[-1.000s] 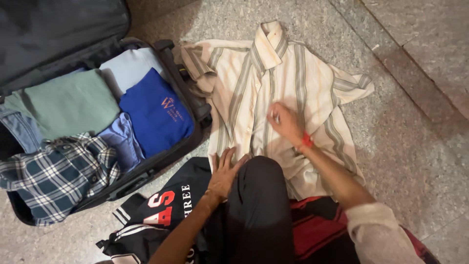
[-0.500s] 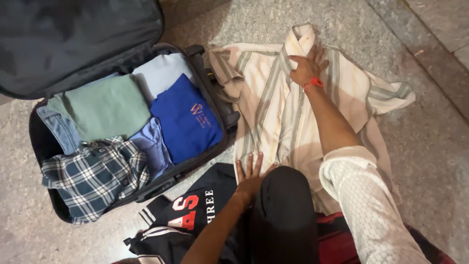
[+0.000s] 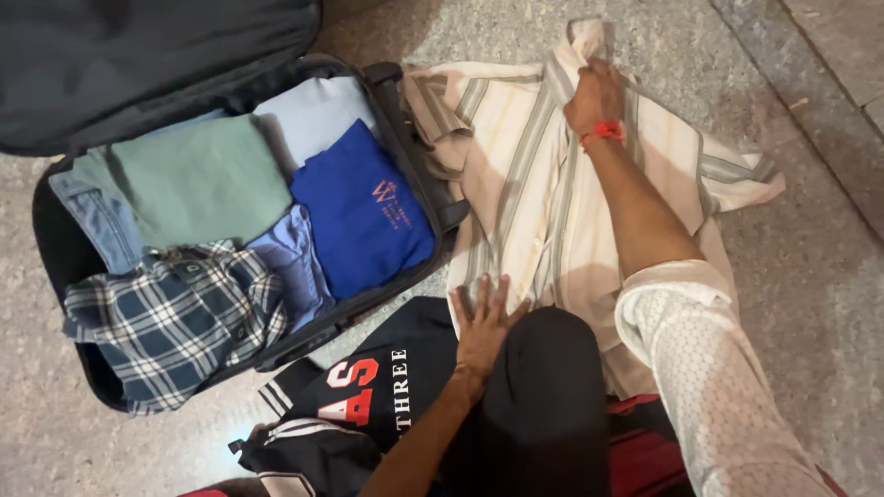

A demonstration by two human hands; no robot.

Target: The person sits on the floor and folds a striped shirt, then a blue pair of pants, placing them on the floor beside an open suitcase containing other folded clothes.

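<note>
Near edge: dark trousered knee [image 3: 543,405], white dotted sleeve [image 3: 718,368], black jersey [image 3: 368,387] with red and white lettering crumpled on floor. Left hand [image 3: 483,327] flat, fingers spread, pressing lower hem of striped shirt [image 3: 525,184]. Shirt is cream with grey-green stripes, laid out on speckled grey stone floor [image 3: 810,276], just right of the suitcase. Right hand [image 3: 597,97], red thread at wrist, closed around shirt fabric by the collar. Left: open black suitcase [image 3: 55,248], lid up, packed with plaid shirt [image 3: 170,317], blue tee [image 3: 364,207], green top [image 3: 198,179], pale blue pieces. Far right: floor seam, darker slab. Dim indoor light.
</note>
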